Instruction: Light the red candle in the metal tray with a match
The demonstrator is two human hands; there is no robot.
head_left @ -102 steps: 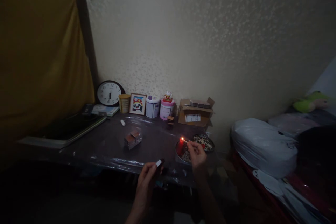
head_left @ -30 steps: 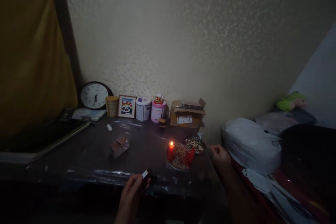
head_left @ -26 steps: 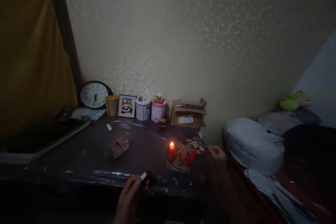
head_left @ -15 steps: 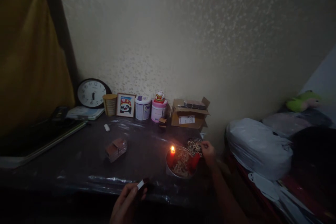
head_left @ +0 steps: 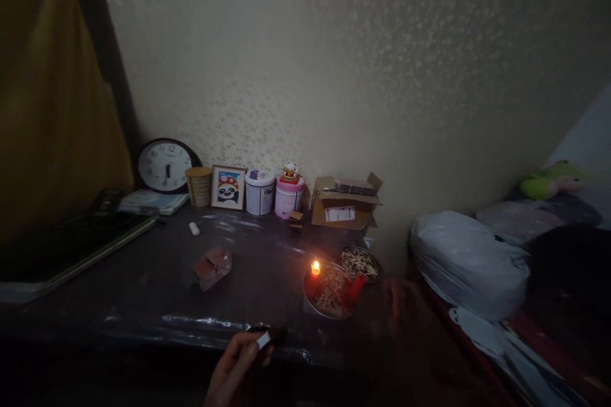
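Observation:
My left hand point(head_left: 233, 365) is closed on a small dark matchbox point(head_left: 264, 339) with a white end, low in front of the table edge. My right hand point(head_left: 397, 297) is dim and smeared by motion, to the right of the bowls; whether its fingers hold anything does not show. Nearest to it is a dish point(head_left: 360, 263) full of pale matchsticks. Beside that dish stands a round bowl point(head_left: 305, 300) of pale bits. A lit red candle point(head_left: 315, 275) burns at the bowl's left side, and a red object point(head_left: 352, 292) lies at its right.
A plastic-wrapped brown pack point(head_left: 212, 269) lies on the dark table point(head_left: 258, 292). Along the wall stand a clock point(head_left: 165, 165), a framed panda picture point(head_left: 228, 187), a white tin point(head_left: 260, 193), a pink tin point(head_left: 289, 197) and a cardboard box point(head_left: 346, 208). White bags point(head_left: 470, 264) are at the right.
My right hand has pulled away from the matchstick dish, down and to the right into shadow. My left hand, still holding the matchbox, has shifted slightly right.

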